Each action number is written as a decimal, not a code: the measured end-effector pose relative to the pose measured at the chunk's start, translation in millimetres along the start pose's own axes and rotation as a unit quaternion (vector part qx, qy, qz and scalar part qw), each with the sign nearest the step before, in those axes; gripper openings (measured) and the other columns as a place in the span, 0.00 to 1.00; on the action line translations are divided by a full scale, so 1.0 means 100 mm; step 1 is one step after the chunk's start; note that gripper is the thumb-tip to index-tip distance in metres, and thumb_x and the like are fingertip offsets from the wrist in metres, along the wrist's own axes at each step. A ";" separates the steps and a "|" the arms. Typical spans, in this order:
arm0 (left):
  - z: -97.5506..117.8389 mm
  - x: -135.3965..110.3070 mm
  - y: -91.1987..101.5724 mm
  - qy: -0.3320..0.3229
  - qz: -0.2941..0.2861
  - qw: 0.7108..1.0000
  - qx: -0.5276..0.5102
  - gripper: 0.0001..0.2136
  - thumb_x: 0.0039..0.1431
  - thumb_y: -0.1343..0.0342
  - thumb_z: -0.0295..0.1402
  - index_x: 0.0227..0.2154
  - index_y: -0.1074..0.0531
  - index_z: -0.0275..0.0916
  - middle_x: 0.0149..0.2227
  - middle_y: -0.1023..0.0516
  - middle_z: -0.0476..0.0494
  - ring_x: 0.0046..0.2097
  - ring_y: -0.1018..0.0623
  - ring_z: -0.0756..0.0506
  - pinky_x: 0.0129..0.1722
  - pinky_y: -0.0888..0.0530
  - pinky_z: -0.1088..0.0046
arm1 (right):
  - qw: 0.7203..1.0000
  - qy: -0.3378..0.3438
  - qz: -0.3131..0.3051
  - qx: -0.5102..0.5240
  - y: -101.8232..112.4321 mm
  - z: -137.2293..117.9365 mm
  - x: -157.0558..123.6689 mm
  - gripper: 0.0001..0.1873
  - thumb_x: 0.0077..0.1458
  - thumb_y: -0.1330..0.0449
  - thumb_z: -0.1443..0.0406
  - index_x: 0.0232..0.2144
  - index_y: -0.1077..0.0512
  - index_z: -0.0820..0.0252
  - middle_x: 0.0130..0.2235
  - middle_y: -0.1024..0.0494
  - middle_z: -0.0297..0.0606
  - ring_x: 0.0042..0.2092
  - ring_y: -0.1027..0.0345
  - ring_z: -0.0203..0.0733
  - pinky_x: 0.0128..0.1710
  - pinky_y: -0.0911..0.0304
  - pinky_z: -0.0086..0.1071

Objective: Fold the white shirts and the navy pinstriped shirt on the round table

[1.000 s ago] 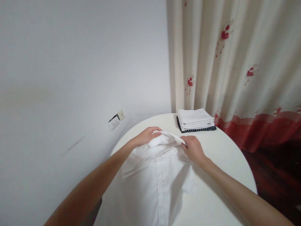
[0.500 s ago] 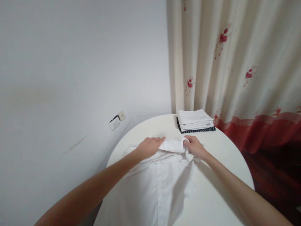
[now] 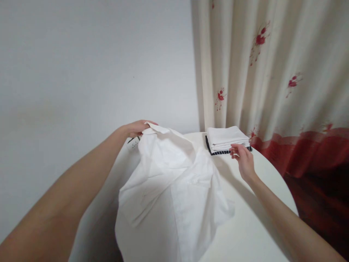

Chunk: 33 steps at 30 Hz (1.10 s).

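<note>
A white shirt (image 3: pixel 160 185) hangs from my left hand (image 3: pixel 140 127), which pinches it at the upper left and lifts it above the table. The shirt's opening faces up and its lower part drapes toward me over the near side of the table. My right hand (image 3: pixel 243 160) is off the shirt, fingers loosely bent and apart, with nothing in it. It hovers just in front of a folded stack of white cloth (image 3: pixel 227 135); whether it touches the stack I cannot tell.
The round white table (image 3: pixel 261 185) stands against a pale wall (image 3: pixel 95 72). Under the white stack lies a folded dark patterned cloth (image 3: pixel 218 153). A cream curtain (image 3: pixel 240 72) with red flowers hangs behind at the right. A wall socket (image 3: pixel 133 143) is partly covered by my left hand.
My left hand has moved up and left, raising the shirt off the table and spreading it. My right hand has let go of the shirt and moved right, toward the folded stack.
</note>
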<state>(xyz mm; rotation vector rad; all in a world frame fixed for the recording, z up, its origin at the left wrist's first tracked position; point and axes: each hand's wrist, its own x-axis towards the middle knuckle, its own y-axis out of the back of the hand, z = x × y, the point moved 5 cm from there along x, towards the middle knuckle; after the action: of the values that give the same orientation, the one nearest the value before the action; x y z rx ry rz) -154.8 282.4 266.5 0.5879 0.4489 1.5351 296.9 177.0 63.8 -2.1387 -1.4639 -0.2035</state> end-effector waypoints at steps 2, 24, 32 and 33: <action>0.12 0.17 0.23 0.009 0.063 0.995 -0.072 0.12 0.50 0.34 0.28 0.38 0.24 0.32 0.30 0.22 0.45 0.31 0.25 0.48 0.35 0.24 0.68 | 1.000 -0.006 -0.003 -0.007 0.00 0.02 0.00 0.17 0.60 0.42 0.52 0.37 0.23 0.58 0.35 0.23 0.38 0.32 0.34 0.37 0.27 0.40 0.29; 1.53 0.76 1.81 -0.439 0.256 0.858 -0.078 0.20 0.72 0.69 0.20 0.63 0.61 0.20 0.61 0.35 0.31 0.53 0.24 0.51 0.47 0.27 0.67 | 0.992 -0.043 -0.034 -0.116 -0.07 0.12 -0.09 0.32 0.56 0.46 0.39 0.30 0.24 0.62 0.36 0.21 0.45 0.28 0.34 0.38 0.25 0.39 0.30; 1.53 0.68 1.47 -0.391 0.199 0.889 -0.133 0.20 0.72 0.62 0.18 0.63 0.57 0.26 0.63 0.36 0.37 0.52 0.27 0.54 0.50 0.25 0.63 | 0.987 -0.055 -0.058 -0.142 -0.15 0.12 -0.12 0.32 0.55 0.46 0.38 0.29 0.24 0.62 0.30 0.22 0.42 0.27 0.34 0.39 0.24 0.40 0.31; 1.49 0.70 1.40 -0.378 0.196 0.893 -0.146 0.19 0.72 0.60 0.18 0.62 0.55 0.28 0.62 0.35 0.39 0.51 0.28 0.54 0.50 0.25 0.63 | 0.986 -0.056 -0.064 -0.147 -0.16 0.13 -0.13 0.32 0.55 0.46 0.39 0.29 0.24 0.62 0.29 0.23 0.41 0.27 0.34 0.39 0.24 0.40 0.31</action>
<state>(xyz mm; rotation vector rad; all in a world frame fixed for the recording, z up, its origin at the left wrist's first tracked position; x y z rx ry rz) -173.3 334.1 475.6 1.0125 -0.5220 1.5622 275.5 177.1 52.8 -2.3181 -1.7299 -0.3724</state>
